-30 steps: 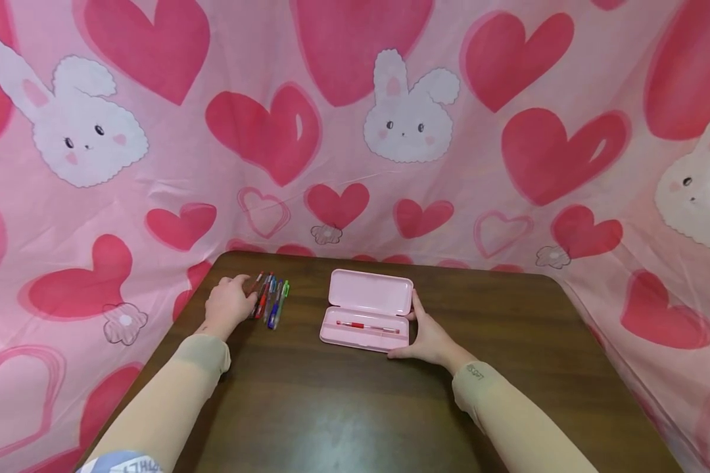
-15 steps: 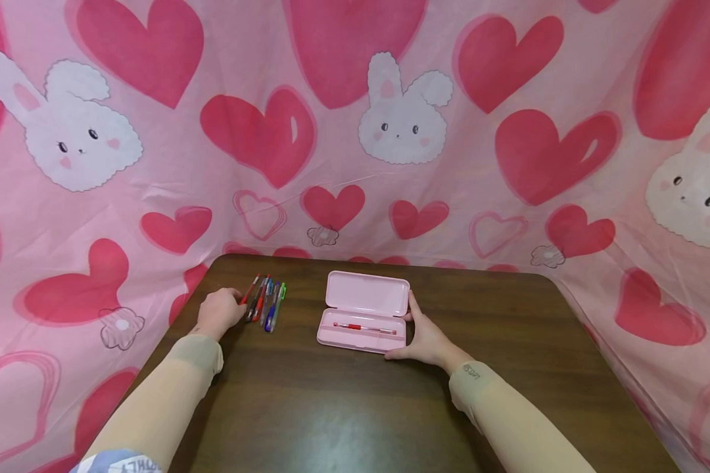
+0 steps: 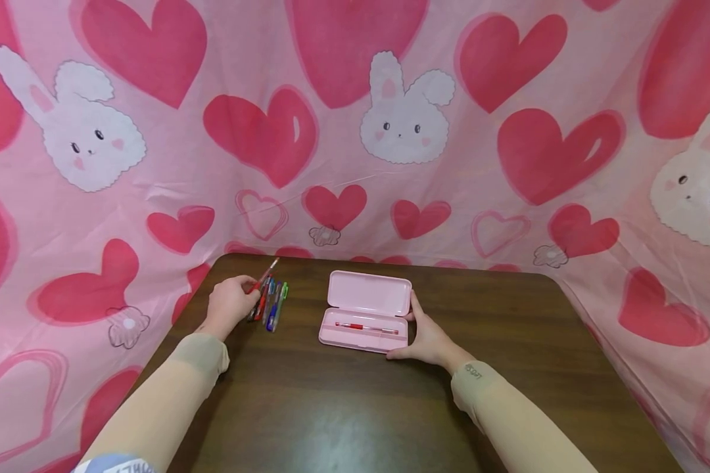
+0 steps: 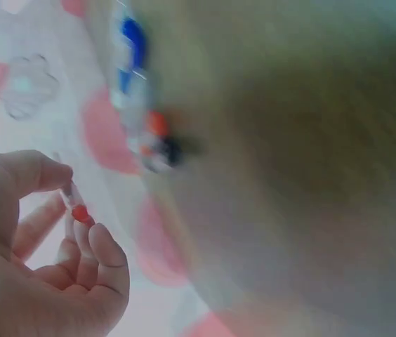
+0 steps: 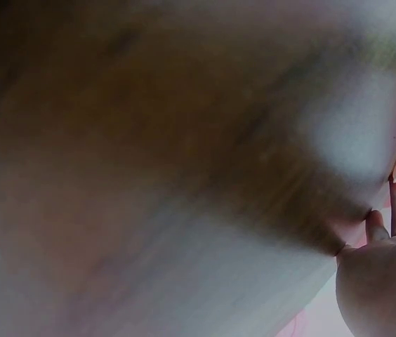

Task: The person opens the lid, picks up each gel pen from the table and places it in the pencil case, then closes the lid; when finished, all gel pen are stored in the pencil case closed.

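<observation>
Pink heart-and-rabbit fabric [image 3: 343, 157] is draped behind the brown wood-grain counter [image 3: 331, 401], and over at the far left a red-gripped pen [image 3: 265, 274] is pinched by the left hand [image 3: 229, 305]! Between thumb and fingertips it is held, tilted, its clear end pointed away and to the right. Just beside that hand, a bunch of pens [image 3: 275, 305] is laid close together: a red pen [image 3: 263, 303], a blue pen [image 3: 271, 320] and, at the right edge, a green pen [image 3: 284, 291]. Across to the middle, where a pink pencil case [image 3: 334, 336] is set wide open, its lid [image 3: 369, 292] tipped back! One red-and-clear pen [image 3: 363, 327] is laid lengthwise in the lower half. At the case's right end, contact is made by the right hand [image 3: 428, 338], fingers and thumb spread well apart, the thumb placed at the near corner, a fingertip set against the lid's edge. Both arms are covered by cream sleeves [image 3: 165, 401], with small dark lettering [image 3: 473, 372] marked near the right cuff.
</observation>
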A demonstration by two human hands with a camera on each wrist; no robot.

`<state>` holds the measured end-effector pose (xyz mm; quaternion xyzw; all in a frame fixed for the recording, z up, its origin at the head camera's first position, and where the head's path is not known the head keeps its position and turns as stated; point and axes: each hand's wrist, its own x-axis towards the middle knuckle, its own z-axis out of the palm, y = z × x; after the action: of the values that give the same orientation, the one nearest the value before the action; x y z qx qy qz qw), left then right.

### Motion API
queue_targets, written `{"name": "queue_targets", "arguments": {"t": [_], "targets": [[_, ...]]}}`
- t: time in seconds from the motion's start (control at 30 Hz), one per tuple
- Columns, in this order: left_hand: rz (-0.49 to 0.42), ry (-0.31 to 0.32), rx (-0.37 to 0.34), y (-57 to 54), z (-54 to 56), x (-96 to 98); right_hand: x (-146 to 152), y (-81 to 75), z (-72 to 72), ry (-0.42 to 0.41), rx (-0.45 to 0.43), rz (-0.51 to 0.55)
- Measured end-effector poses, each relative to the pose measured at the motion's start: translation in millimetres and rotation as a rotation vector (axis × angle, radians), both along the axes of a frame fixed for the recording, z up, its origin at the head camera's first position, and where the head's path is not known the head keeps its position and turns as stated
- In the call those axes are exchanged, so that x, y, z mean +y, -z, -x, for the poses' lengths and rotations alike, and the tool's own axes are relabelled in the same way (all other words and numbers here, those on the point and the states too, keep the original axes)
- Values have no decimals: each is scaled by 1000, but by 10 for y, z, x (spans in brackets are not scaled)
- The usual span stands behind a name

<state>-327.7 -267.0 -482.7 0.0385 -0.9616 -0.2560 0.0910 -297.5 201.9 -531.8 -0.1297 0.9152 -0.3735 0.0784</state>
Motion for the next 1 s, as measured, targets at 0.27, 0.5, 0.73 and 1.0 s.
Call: {"name": "queue_targets", "arguments": {"t": [0.27,0.5,0.73,1.0], "targets": [[-29,213,107,-213,-43,492,-12,45,14,-1,10,-4],[-7,455,137,-230,-63,940,-15,4,-14,1,29,-6],[-9,557,30,-156,-15,1341,32,-22,-8,0,31,-6],[5,601,-82,-3,15,1674,6,0,5,-3,18,2]]}}
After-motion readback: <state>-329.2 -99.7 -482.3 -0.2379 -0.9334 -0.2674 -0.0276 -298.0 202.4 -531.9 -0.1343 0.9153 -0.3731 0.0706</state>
